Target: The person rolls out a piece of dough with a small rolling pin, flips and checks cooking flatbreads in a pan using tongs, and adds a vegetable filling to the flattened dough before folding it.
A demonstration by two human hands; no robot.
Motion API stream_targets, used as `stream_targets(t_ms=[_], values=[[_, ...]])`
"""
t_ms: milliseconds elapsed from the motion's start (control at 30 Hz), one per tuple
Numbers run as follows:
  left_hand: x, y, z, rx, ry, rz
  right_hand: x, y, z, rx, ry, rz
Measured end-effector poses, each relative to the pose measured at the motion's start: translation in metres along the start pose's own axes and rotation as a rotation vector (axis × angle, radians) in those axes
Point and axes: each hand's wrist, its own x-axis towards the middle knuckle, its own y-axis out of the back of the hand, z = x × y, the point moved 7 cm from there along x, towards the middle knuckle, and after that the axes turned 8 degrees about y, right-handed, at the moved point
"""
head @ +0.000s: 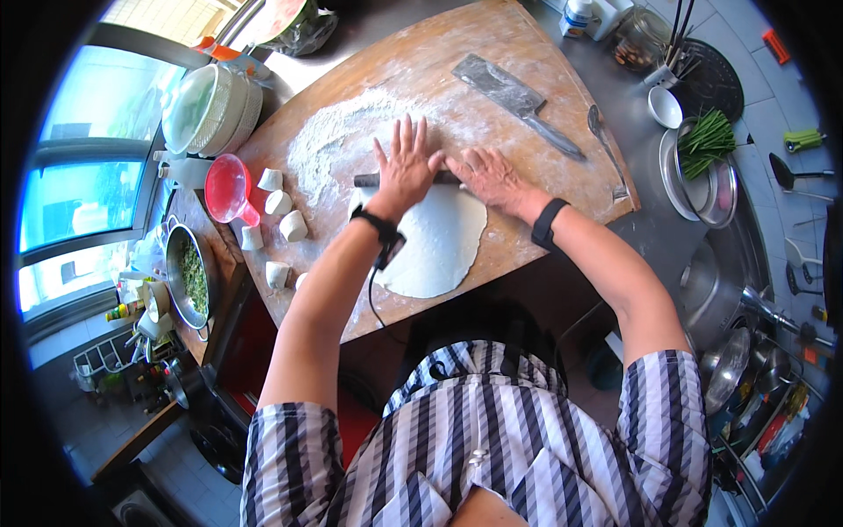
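A thin dark rolling pin (366, 180) lies across the far part of a flat, rounded sheet of white dough (438, 244). Flat on the pin rests my left hand (404, 166), its fingers spread and pointing away from me. My right hand (490, 176) lies over the pin's other end, palm down, hiding that end. The two thumbs nearly meet. Beneath everything is a large floured wooden board (435, 46), and the dough's near edge comes close to the board's front edge. Loose flour (336, 135) is spread beyond my left hand. Several small dough pieces (293, 226) stand at the left.
A floury cleaver (504, 89) lies on the board at the right. At the left are a red plastic funnel (225, 188), a steel pan of chopped green filling (192, 277) and stacked white baskets (211, 109). Green chives (708, 143) sit in steel bowls at the right.
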Motion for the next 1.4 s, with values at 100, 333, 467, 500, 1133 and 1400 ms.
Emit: stream_targets(t_ms=[100, 333, 467, 500, 1133, 1400], values=[[0.033, 0.011, 0.002, 0.148, -0.019, 0.099, 0.017, -0.003, 0.022, 0.026, -0.028, -0.075], [0.011, 0.056, -0.003, -0.064, -0.048, 0.179, -0.008, -0.001, -0.001, 0.015, 0.060, 0.040], [-0.053, 0.023, -0.027, -0.023, 0.021, 0.110, -0.028, -0.005, -0.051, 0.006, 0.236, 0.140], [-0.072, 0.016, -0.031, -0.027, 0.080, 0.077, -0.032, -0.005, -0.057, 0.009, 0.237, 0.137], [-0.216, 0.057, -0.007, -0.101, 0.030, -0.268, -0.060, 0.029, -0.115, 0.176, 0.231, 0.034], [-0.101, 0.027, -0.023, -0.051, 0.036, 0.003, -0.020, -0.015, -0.034, 0.091, 0.175, -0.005]])
